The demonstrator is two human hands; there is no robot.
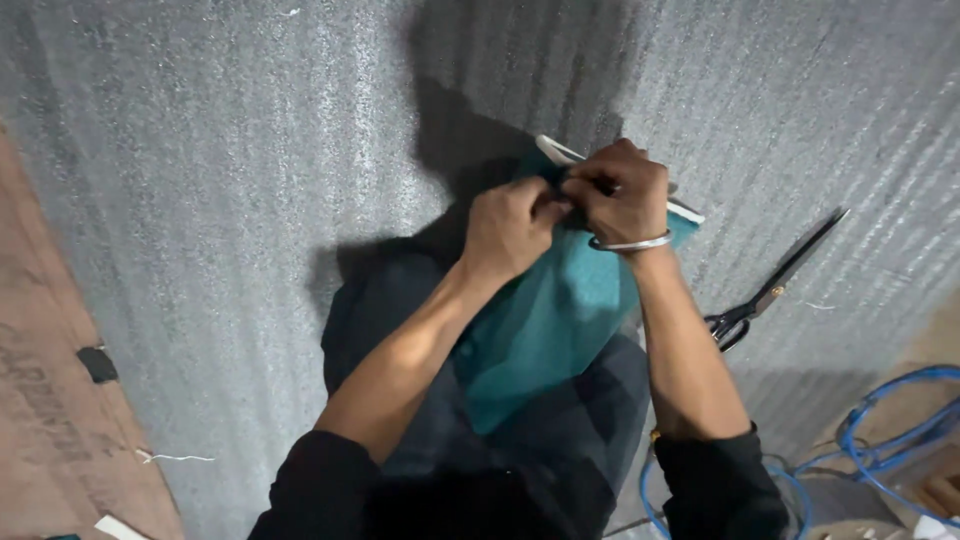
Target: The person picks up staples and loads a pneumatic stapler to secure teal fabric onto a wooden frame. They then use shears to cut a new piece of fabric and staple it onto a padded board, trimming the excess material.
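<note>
Head view: two hands, left (512,228) and right (620,193), each grip pinched on one teal cloth (548,330); one scissors (775,288) nearby.

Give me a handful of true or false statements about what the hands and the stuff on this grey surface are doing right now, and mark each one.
1. Both hands pinch the far edge of the teal fabric. True: the left hand and the right hand meet there.
2. The scissors are held in the right hand. False: they lie on the grey surface, to the right of that arm, untouched.
3. A metal bangle sits on the right wrist. True.
4. The blue cable is wrapped around the left arm. False: it lies coiled at the lower right, apart from both arms.
5. The teal fabric lies over dark fabric. True.
</note>
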